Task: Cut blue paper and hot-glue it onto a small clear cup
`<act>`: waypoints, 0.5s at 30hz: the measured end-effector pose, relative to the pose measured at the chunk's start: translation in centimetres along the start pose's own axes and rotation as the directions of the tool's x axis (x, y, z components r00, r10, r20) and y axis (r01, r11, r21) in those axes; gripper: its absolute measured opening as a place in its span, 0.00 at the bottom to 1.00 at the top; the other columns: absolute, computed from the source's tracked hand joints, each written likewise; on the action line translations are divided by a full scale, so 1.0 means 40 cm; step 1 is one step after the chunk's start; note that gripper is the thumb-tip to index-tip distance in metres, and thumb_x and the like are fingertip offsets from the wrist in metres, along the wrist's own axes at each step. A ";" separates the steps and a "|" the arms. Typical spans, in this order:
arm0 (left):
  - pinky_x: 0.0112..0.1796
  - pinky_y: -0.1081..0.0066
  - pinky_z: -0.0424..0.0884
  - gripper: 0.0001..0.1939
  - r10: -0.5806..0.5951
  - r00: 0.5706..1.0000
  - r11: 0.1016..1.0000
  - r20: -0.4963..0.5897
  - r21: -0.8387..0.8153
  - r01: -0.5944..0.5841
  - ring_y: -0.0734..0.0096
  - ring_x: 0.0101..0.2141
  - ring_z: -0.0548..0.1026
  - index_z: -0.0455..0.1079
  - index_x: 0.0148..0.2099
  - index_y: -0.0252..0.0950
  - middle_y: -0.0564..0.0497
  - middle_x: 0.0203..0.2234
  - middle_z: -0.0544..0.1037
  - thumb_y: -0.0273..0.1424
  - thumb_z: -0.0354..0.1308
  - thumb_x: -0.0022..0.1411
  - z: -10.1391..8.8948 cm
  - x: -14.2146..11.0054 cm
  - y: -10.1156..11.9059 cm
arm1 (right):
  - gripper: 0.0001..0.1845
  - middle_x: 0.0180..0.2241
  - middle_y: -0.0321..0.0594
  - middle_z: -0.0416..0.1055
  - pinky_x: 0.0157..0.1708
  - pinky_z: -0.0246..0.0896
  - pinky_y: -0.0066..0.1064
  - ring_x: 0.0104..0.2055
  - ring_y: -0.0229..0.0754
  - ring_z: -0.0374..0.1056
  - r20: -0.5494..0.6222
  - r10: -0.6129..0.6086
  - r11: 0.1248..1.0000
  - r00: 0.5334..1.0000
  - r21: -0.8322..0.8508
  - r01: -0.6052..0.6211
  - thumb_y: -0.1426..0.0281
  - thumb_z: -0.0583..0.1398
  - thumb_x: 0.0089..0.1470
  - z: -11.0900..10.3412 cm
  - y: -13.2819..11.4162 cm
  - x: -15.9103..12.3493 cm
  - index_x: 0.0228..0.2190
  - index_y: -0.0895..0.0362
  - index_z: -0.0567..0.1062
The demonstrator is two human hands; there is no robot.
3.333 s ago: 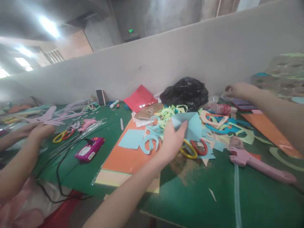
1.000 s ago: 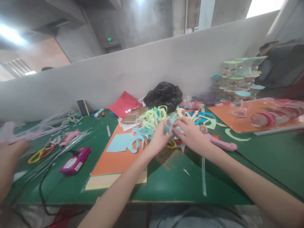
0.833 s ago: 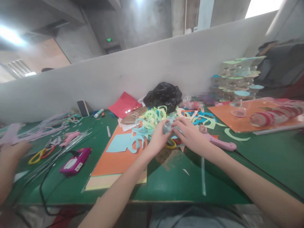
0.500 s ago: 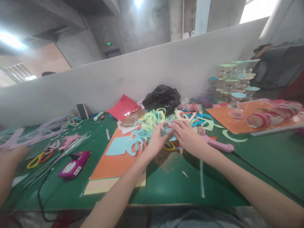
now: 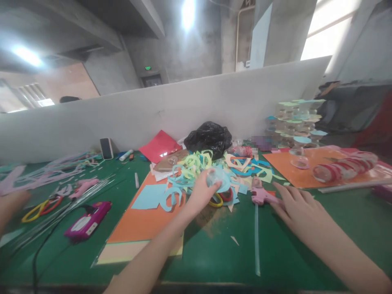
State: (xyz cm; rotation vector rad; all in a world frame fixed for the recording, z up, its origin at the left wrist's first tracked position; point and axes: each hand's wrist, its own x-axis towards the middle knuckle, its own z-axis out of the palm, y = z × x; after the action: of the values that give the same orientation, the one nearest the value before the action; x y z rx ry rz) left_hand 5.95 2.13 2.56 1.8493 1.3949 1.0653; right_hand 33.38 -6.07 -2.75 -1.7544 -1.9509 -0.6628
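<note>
My left hand is closed around a clear plastic bottle piece, with a light blue paper piece against its right side. Stretched fingers and a thumb held apart show on my right hand, which is at the handle of a pink hot glue gun. The glue gun lies on the table, and a clear glue stick extends from it toward the front edge. Under and beside my left hand are scissors with yellow and red handles, partly covered by paper scraps.
Orange sheets lie left of centre, near a purple power box. A black plastic bag stands behind the scraps. At right are a striped bottle and a tiered bottle structure. Another person's hand shows at far left.
My right hand has left the bottle piece and moved right to the glue gun's handle. My left hand keeps the piece, whose blue paper now shows. The view has tilted up slightly.
</note>
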 end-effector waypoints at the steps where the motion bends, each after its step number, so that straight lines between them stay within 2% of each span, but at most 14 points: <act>1: 0.60 0.59 0.63 0.25 0.003 1.000 1.000 0.004 0.007 -0.003 0.55 0.58 0.71 0.68 0.59 0.34 0.40 0.58 0.74 0.35 0.62 0.60 0.000 -0.001 0.001 | 0.21 0.47 0.56 0.76 0.40 0.68 0.48 0.46 0.62 0.72 0.048 -0.003 0.998 0.999 -0.059 0.005 0.65 0.53 0.65 0.012 0.010 -0.008 0.55 0.60 0.70; 4: 0.60 0.59 0.63 0.26 0.003 1.000 1.000 0.005 0.016 -0.003 0.54 0.58 0.71 0.68 0.59 0.34 0.39 0.58 0.74 0.36 0.62 0.60 0.000 -0.002 0.000 | 0.20 0.42 0.52 0.78 0.37 0.68 0.42 0.43 0.58 0.74 0.159 -0.013 0.994 0.987 -0.101 0.029 0.64 0.57 0.62 0.047 0.026 0.000 0.53 0.56 0.73; 7: 0.60 0.58 0.63 0.25 0.007 1.000 1.000 0.003 0.007 -0.007 0.55 0.58 0.71 0.68 0.58 0.34 0.39 0.58 0.74 0.35 0.62 0.60 -0.001 -0.001 -0.003 | 0.18 0.43 0.51 0.78 0.38 0.68 0.41 0.41 0.55 0.75 0.199 -0.042 0.998 0.979 -0.046 0.053 0.70 0.56 0.61 0.079 0.036 0.020 0.52 0.56 0.75; 12: 0.60 0.58 0.63 0.24 0.037 0.999 0.999 0.018 -0.013 -0.037 0.55 0.57 0.72 0.68 0.57 0.34 0.40 0.57 0.74 0.32 0.62 0.59 0.000 -0.001 -0.003 | 0.21 0.40 0.52 0.77 0.40 0.68 0.42 0.38 0.52 0.73 0.137 -0.112 0.990 0.984 0.102 0.099 0.73 0.49 0.64 0.116 0.044 0.025 0.53 0.59 0.74; 15: 0.59 0.59 0.64 0.24 0.049 0.998 0.999 0.032 -0.014 -0.048 0.56 0.56 0.72 0.68 0.57 0.34 0.40 0.56 0.74 0.32 0.62 0.59 0.002 0.000 -0.005 | 0.23 0.39 0.54 0.75 0.43 0.68 0.46 0.40 0.56 0.72 0.064 -0.040 0.992 0.997 0.124 0.032 0.72 0.48 0.63 0.113 0.039 0.030 0.55 0.62 0.72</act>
State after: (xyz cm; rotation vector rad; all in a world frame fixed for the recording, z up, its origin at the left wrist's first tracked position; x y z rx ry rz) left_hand 5.91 2.20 2.35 1.8913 1.3276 1.0614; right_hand 34.81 -2.24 -5.51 -1.6903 -2.0267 -0.4906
